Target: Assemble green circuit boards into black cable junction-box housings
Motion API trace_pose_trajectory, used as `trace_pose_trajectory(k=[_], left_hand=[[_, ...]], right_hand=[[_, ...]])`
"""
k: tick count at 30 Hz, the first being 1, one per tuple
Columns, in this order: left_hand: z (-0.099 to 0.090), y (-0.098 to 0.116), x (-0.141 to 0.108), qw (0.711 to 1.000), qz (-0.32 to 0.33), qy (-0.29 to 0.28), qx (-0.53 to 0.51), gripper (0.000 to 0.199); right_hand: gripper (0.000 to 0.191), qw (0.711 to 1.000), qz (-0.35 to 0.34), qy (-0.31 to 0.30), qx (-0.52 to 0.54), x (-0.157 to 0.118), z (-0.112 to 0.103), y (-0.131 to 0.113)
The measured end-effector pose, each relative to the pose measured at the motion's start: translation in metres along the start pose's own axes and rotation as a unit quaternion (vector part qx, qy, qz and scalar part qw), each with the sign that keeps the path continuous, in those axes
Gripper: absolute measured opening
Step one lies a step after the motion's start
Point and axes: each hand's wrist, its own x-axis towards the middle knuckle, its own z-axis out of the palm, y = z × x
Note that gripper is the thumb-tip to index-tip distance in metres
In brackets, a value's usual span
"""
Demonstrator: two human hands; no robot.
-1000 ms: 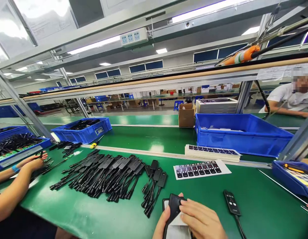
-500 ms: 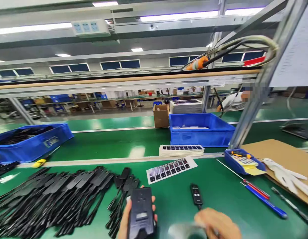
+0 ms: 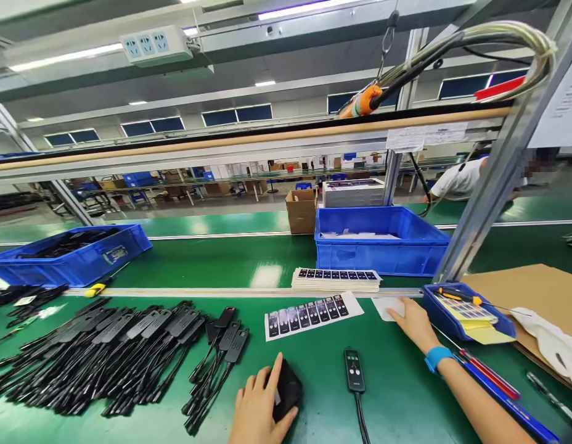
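Note:
My left hand (image 3: 262, 401) rests on a black box-shaped device (image 3: 288, 388) at the front centre, its fingers closed round the near side. Over at the right, my right hand (image 3: 415, 324) has its fingertips on a small white sheet (image 3: 388, 308) beside the blue tray; a blue band is on the wrist. A black controller (image 3: 355, 371) with a cable lies face up between the hands. Behind it lies a sheet of printed labels (image 3: 311, 316), with a stack of label sheets (image 3: 336, 283) farther back. Many black cabled controllers (image 3: 119, 333) are piled at the left.
A small blue tray (image 3: 471, 317), pens (image 3: 503, 394), cardboard (image 3: 540, 290) and white gloves (image 3: 549, 342) are at the right. Blue bins (image 3: 378, 253) stand farther back. A metal post (image 3: 498, 160) rises at the right. A person's white sleeve (image 3: 459, 179) shows beyond.
My left hand has lowered the black device onto the mat and turned over it. My right hand has moved from the controller's cable, away and right to the white sheet. The view has tilted.

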Motion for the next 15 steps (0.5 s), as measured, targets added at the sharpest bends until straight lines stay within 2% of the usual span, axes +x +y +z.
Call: trace_pose_trajectory(k=[3, 5, 7, 10, 12, 13, 14, 15], left_hand=[[0.013, -0.007, 0.001, 0.998, 0.006, 0.012, 0.065, 0.075], [0.018, -0.017, 0.003, 0.998, 0.014, 0.017, 0.062, 0.075], [0.019, -0.025, 0.008, 0.999, 0.027, 0.040, 0.025, 0.071], [0.013, -0.030, 0.013, 0.987, 0.049, 0.117, -0.101, 0.067], [0.004, -0.024, 0.012, 0.957, 0.037, 0.138, -0.254, 0.072], [0.000, -0.019, 0.009, 0.929, 0.012, 0.123, -0.348, 0.076], [-0.004, -0.014, 0.007, 0.890, -0.026, 0.088, -0.447, 0.079], [-0.008, -0.008, 0.005, 0.836, -0.072, 0.038, -0.542, 0.082]], right_hand=[[0.045, 0.999, -0.013, 0.035, 0.013, 0.017, -0.008, -0.011], [0.050, 0.997, -0.015, 0.072, 0.016, 0.045, -0.013, -0.024], [0.052, 0.994, -0.015, 0.108, 0.014, 0.083, -0.012, -0.040], [0.050, 0.991, -0.018, 0.133, 0.004, 0.137, -0.005, -0.062], [0.053, 0.991, -0.015, 0.136, -0.005, 0.158, 0.000, -0.074], [0.057, 0.990, -0.010, 0.141, -0.010, 0.163, 0.001, -0.080], [0.064, 0.988, -0.004, 0.151, -0.014, 0.164, 0.001, -0.087], [0.073, 0.986, 0.000, 0.165, -0.017, 0.162, 0.000, -0.094]])
